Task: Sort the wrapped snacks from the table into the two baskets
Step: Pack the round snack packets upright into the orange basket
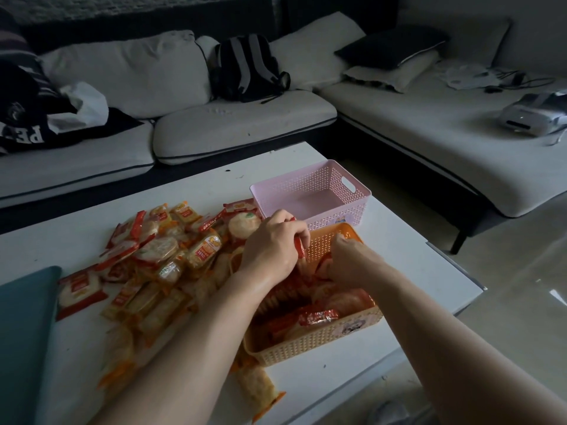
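Note:
A heap of wrapped snacks, red-edged and orange-edged packets, covers the left part of the white table. An orange basket at the front right holds several red-wrapped snacks. Behind it stands a pink basket with nothing visible inside. My left hand hovers over the orange basket's far left corner and grips a red-wrapped snack. My right hand reaches down into the orange basket, fingers curled among the packets; whether it holds one is hidden.
A teal cushion-like object lies at the table's left edge. A pale sofa with a black backpack stands behind the table. Glossy floor lies to the right, past the table's edge.

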The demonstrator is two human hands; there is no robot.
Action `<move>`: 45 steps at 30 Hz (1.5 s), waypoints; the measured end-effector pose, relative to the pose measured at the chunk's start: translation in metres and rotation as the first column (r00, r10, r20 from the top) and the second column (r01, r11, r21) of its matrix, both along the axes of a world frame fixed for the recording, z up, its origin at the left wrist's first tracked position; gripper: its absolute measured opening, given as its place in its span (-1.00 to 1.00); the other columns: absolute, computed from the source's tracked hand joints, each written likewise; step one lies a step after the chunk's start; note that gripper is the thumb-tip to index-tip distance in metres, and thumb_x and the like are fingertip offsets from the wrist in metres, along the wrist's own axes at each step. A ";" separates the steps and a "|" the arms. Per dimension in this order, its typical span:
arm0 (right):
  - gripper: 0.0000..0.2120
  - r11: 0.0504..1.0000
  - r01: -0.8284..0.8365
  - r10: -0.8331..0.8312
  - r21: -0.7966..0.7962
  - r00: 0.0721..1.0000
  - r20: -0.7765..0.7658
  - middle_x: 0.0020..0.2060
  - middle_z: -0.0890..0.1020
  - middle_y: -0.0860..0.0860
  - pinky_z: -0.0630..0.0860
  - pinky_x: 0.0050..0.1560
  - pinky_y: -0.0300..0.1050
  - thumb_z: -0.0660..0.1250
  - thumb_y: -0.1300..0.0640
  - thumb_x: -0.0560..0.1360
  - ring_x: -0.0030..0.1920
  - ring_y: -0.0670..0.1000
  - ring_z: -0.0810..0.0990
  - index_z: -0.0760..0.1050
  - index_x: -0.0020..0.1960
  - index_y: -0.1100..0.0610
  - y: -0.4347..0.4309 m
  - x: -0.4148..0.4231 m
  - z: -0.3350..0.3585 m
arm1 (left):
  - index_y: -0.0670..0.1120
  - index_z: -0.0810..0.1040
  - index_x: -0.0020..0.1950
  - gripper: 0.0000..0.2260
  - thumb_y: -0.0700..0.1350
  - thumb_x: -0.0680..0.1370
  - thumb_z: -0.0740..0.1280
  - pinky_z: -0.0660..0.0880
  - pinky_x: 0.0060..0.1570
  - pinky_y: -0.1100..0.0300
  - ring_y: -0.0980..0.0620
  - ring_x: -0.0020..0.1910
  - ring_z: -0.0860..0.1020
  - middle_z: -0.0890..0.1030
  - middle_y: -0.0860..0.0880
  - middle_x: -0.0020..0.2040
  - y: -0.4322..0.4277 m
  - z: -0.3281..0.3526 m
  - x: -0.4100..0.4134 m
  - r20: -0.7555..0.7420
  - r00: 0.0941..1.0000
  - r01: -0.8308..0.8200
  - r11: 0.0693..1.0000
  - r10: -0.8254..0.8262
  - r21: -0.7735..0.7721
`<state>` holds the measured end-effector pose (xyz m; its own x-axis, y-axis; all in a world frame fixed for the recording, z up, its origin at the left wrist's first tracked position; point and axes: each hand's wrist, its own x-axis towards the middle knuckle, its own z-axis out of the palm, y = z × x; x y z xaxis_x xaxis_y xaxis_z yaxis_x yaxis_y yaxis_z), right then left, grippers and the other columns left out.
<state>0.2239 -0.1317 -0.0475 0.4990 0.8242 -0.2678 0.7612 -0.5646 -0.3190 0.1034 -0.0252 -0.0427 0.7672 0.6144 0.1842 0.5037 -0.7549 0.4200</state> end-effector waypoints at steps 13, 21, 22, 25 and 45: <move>-0.73 0.932 0.271 -0.186 0.243 0.928 -0.323 -0.07 0.67 0.07 0.70 -0.27 -0.06 0.33 0.09 0.61 -0.28 0.03 0.72 0.50 0.28 0.14 -0.027 0.034 0.034 | 0.13 0.64 0.07 -0.74 -0.18 0.59 0.24 0.45 0.08 0.06 -0.08 0.20 0.39 0.42 0.05 0.25 -0.010 -0.019 0.004 -0.167 0.984 0.087 0.982 -0.059 0.169; -0.77 0.949 0.185 -0.162 0.257 0.981 -0.105 -0.18 0.68 0.04 0.71 -0.24 -0.01 0.46 0.09 0.51 -0.29 0.02 0.70 0.63 0.11 0.18 -0.014 0.027 0.021 | 0.06 0.63 0.07 -0.74 -0.25 0.52 0.28 0.46 0.14 0.10 -0.03 0.17 0.48 0.52 0.04 0.13 0.008 -0.013 -0.005 0.092 0.996 -0.003 0.995 0.012 -0.097; -0.77 0.953 0.168 -0.155 0.252 0.985 -0.069 -0.21 0.67 0.04 0.71 -0.23 0.00 0.47 0.07 0.49 -0.29 0.02 0.69 0.63 0.08 0.17 -0.013 0.025 0.019 | 0.07 0.61 0.03 -0.78 -0.23 0.52 0.30 0.48 0.08 0.10 -0.01 0.11 0.49 0.52 0.06 0.08 0.008 -0.013 -0.006 0.111 0.993 -0.020 0.996 0.030 -0.087; -0.74 0.971 0.081 -0.082 0.226 0.997 -0.005 -0.22 0.66 0.05 0.68 -0.19 -0.01 0.44 -0.06 0.47 -0.27 0.03 0.65 0.62 -0.04 0.14 -0.008 0.009 0.017 | 0.10 0.56 0.09 -0.83 -0.08 0.52 0.33 0.51 0.08 0.04 0.03 0.09 0.51 0.55 0.07 0.07 0.005 -0.017 -0.007 0.144 0.990 0.018 0.998 -0.010 -0.061; -0.88 0.935 -0.264 0.292 -0.239 0.952 0.093 -0.36 0.55 -0.10 0.51 -0.28 -0.23 0.32 0.02 0.55 -0.37 -0.12 0.50 0.55 -0.10 0.05 -0.011 0.005 0.007 | 0.11 0.46 0.14 -0.62 0.25 0.44 0.41 0.45 0.02 0.14 0.04 0.14 0.47 0.43 0.08 0.16 -0.008 -0.019 -0.005 -0.109 0.992 0.067 0.997 -0.071 -0.037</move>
<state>0.2286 -0.1428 -0.0403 0.2995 0.8618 -0.4093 0.9233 -0.3699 -0.1032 0.0982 -0.0335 -0.0621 0.8224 0.5638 0.0763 0.4956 -0.7758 0.3906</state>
